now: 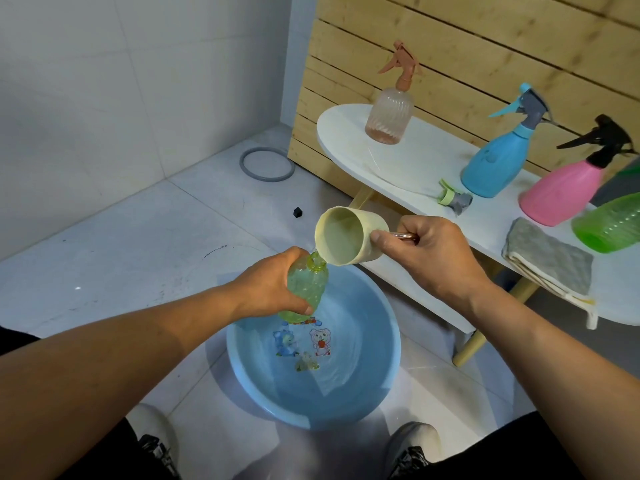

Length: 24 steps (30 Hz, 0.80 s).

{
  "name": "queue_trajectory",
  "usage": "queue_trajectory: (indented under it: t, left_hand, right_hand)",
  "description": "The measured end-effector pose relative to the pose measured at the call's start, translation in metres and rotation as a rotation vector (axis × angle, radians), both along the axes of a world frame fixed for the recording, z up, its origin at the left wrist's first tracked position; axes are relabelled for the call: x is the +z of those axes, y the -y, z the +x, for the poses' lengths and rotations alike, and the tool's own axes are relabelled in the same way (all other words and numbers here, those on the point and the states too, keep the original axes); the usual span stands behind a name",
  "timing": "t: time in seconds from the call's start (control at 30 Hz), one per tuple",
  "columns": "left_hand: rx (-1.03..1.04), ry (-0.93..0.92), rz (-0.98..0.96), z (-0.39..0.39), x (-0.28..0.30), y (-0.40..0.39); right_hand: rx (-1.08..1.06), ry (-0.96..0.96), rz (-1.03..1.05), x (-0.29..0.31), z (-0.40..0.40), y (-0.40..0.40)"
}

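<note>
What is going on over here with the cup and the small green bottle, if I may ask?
A person is filling a green bottle from a cream cup over a blue basin. The left hand grips the capless bottle; the right hand holds the cup by its handle, tipped with its lip at the bottle's neck. A loose spray head lies on the white table.

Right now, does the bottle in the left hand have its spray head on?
No, the green bottle has a bare neck under the tipped cup.
</note>
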<state>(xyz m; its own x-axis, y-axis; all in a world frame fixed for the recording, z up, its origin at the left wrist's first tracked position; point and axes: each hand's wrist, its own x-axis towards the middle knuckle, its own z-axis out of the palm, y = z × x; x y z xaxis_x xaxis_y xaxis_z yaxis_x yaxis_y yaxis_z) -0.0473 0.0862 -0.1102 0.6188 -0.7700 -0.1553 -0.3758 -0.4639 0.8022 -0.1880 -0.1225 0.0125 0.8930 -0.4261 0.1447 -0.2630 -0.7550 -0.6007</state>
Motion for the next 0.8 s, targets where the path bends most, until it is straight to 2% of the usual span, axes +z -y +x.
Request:
queue_trajectory:
  t: [0.8]
  left_hand:
    - [0.006,0.003,-0.01,-0.0005,-0.0021,0.0003]
  right_hand:
    - [0.014,0.018,-0.05,0.0022,-0.0017,-0.0038]
